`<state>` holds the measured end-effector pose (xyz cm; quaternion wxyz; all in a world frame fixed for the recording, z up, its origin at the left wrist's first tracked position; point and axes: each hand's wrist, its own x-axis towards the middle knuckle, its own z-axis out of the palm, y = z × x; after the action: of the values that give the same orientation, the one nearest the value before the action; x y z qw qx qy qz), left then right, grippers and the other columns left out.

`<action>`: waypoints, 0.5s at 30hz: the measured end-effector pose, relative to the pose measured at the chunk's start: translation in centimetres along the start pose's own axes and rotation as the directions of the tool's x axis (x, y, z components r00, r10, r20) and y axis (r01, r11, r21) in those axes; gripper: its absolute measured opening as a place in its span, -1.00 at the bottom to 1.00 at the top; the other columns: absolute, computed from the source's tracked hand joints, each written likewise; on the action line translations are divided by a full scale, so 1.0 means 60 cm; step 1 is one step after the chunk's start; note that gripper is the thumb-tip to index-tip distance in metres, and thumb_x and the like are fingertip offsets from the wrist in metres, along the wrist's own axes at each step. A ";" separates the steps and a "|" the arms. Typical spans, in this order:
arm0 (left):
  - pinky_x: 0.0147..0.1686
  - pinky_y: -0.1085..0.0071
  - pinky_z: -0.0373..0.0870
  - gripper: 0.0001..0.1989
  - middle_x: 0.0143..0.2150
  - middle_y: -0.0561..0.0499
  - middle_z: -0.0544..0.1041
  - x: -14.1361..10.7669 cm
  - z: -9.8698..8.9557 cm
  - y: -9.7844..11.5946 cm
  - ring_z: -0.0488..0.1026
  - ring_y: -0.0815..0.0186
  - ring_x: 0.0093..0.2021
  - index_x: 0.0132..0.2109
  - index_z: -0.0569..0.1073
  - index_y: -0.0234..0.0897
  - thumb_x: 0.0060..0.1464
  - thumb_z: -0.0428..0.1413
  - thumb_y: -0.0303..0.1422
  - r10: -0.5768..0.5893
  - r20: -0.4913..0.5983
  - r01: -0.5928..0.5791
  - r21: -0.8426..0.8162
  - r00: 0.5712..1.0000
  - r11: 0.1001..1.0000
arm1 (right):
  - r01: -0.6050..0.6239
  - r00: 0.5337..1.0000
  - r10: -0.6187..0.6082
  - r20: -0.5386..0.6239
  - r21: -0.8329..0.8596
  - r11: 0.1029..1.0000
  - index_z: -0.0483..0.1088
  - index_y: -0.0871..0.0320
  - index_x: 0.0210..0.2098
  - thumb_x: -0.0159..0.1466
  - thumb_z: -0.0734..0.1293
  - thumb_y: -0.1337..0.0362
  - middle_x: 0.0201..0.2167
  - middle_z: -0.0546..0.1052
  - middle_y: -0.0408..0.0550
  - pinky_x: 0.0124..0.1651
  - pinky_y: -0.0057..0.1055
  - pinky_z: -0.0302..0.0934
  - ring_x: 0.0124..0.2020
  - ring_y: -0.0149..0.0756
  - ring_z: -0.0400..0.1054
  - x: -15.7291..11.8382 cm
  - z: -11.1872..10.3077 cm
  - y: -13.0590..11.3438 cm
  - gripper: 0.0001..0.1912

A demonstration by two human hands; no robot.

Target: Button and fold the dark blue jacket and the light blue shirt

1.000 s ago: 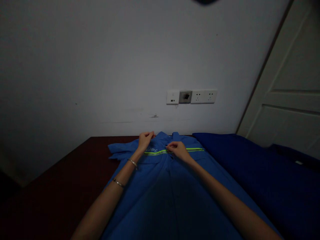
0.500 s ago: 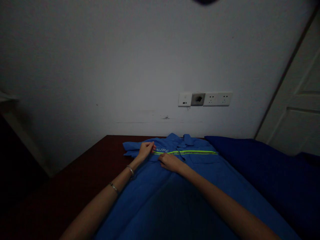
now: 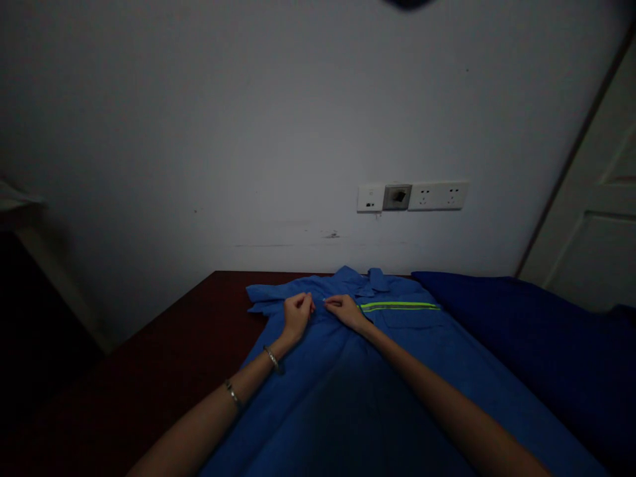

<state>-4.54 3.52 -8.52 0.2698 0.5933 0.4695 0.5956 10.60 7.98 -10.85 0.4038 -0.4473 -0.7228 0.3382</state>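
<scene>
A blue work shirt (image 3: 412, 351) with a yellow-green and grey stripe lies spread out, its collar towards the wall. My left hand (image 3: 297, 314) is closed over the left part of its chest, fingertips pressed together. Just to the right, my right hand (image 3: 344, 311) pinches at the same part of the shirt, near the stripe's visible end. The fabric between the hands is gathered, and the lettering is hidden. Two bracelets are on my left forearm.
The shirt lies on a dark red-brown tabletop (image 3: 169, 351) against a pale wall (image 3: 278, 132). Darker blue cloth (image 3: 521, 331) lies to the right. Sockets (image 3: 437, 196) are on the wall. A white panelled door (image 3: 596, 232) stands at the right, and dark furniture at the left.
My left hand has moved slightly down and right. My right hand has risen a little and moved right. The lettering and left end of the stripe have gone out of sight.
</scene>
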 end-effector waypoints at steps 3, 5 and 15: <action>-0.62 0.51 0.11 -0.64 -0.71 0.09 0.24 -0.012 0.005 -0.011 0.18 0.45 -0.68 -0.65 0.27 -0.29 -0.01 -0.08 -0.19 -0.022 0.049 0.022 0.009 0.999 1.000 | -0.083 0.995 0.090 -0.042 0.143 0.986 0.50 0.24 -0.40 0.03 0.29 0.28 -0.42 0.56 -0.08 -0.21 -0.38 0.24 -0.33 -0.27 0.41 0.010 0.002 0.017 -0.79; -0.61 0.51 0.12 -0.64 -0.70 0.09 0.25 -0.014 0.009 -0.021 0.18 0.45 -0.67 -0.64 0.29 -0.29 -0.01 -0.09 -0.19 -0.036 0.090 0.033 0.036 0.995 0.999 | -0.117 0.991 0.127 -0.049 0.174 0.978 0.50 0.23 -0.44 0.01 0.30 0.28 -0.46 0.56 -0.11 -0.20 -0.37 0.24 -0.35 -0.29 0.40 0.014 0.002 0.023 -0.82; -0.39 0.50 0.20 -0.84 -0.44 0.02 0.45 -0.004 -0.009 -0.049 0.33 0.37 -0.43 -0.36 0.50 -0.28 -0.05 0.04 -0.36 0.170 0.507 -0.380 0.346 0.845 0.858 | -0.144 0.984 0.167 -0.054 0.293 0.945 0.49 0.22 -0.44 -0.03 0.35 0.23 -0.45 0.56 -0.10 -0.17 -0.39 0.24 -0.35 -0.31 0.41 0.009 -0.002 0.028 -0.80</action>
<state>-5.71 4.40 -11.11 0.1436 0.8242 0.4200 0.3518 11.17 9.13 -12.09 0.4645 -0.4523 -0.6118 0.4531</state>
